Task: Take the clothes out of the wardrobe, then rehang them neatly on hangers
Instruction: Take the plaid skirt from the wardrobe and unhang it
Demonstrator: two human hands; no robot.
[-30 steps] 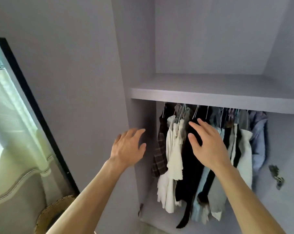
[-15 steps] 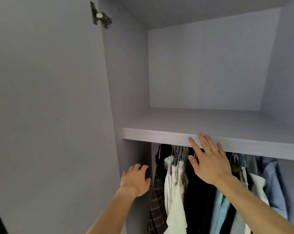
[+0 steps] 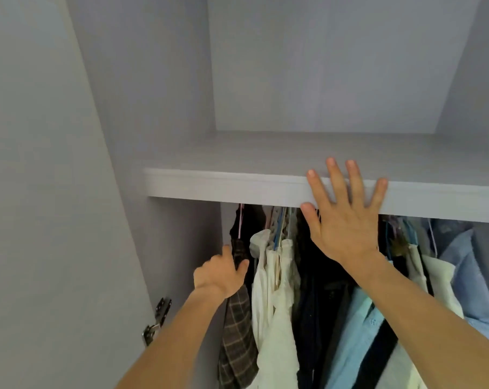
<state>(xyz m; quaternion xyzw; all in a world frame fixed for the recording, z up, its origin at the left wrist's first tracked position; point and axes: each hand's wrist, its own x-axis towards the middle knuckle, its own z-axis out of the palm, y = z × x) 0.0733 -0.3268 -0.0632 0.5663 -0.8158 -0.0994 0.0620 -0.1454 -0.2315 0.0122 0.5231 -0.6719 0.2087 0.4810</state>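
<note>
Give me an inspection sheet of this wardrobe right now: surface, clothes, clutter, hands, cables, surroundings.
Surface: grey shelf, nothing seen on it.
Job's things: clothes hang packed below it: plaid garment leftmost, cream tops, dark items, light blue shirt, blue shirt far right.
Clutter: nothing seen.
Hands: left hand has thumb and forefinger either side of the plaid garment, grip unclear; right hand open, fingers spread over the shelf's front edge.
Cables: nothing seen.
Surroundings: open door at left, metal hinge beside it.

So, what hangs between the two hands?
Head view: white tops on hangers, then a dark garment, hang between the left hand, which grips the plaid garment, and the open right hand before the shelf.
</note>
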